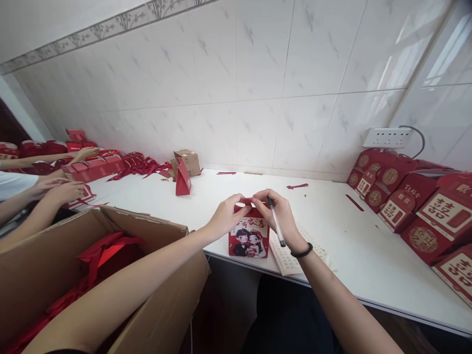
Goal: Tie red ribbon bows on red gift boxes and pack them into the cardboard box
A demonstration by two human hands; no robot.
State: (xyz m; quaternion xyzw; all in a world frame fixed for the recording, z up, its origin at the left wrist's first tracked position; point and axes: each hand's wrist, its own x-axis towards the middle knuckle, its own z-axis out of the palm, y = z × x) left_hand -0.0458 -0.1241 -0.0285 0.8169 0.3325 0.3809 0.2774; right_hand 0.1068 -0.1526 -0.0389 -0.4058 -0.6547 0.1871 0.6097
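A red gift box with a cartoon bride and groom on its front stands upright at the table's front edge. My left hand pinches the top of the box from the left. From the right, the fingertips of my right hand close on the same top edge. A pen with a black cap is tucked in my right hand, pointing down. Beneath my right wrist lies an open notebook with rows of handwriting, partly covered by my arm.
A large cardboard box holding red bags stands at the left. Red boxes are stacked at the right, below a power strip. A small red triangular box stands by a brown carton. Another person's hands work at far left.
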